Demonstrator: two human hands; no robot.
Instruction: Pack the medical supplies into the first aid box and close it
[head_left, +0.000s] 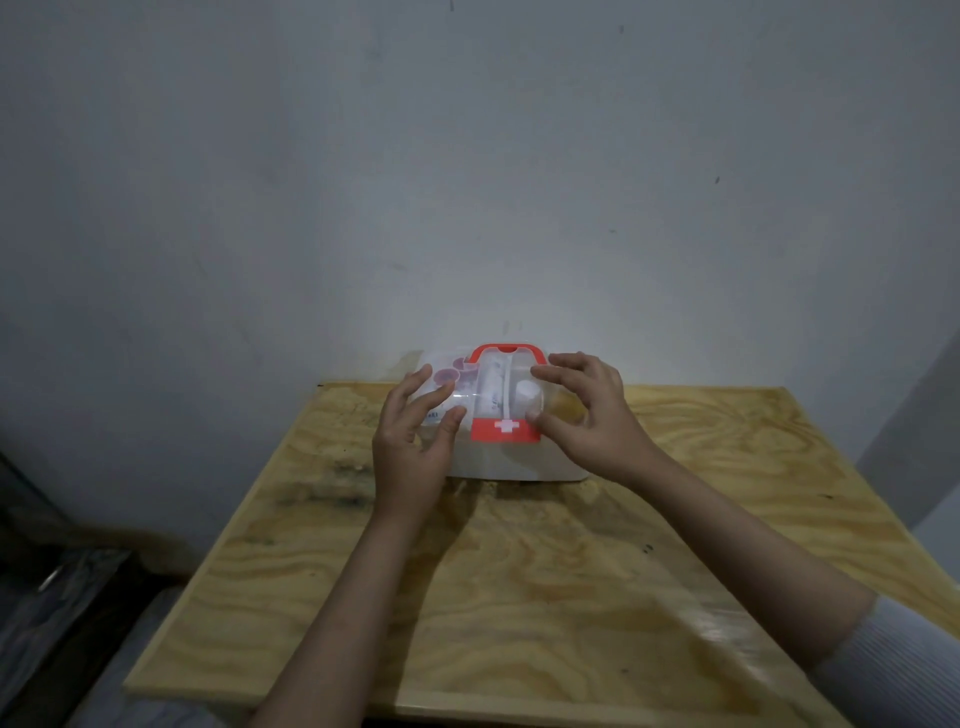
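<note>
Evidently the closing step is in hand: the left hand and the right hand are spread, fingers apart, on the clear lid of the first aid box, which is set at the far edge of the wooden table. Next, the red latch probably needs pressing home. Supplies under the lid are blurred; whether the latch is caught cannot be told.
</note>
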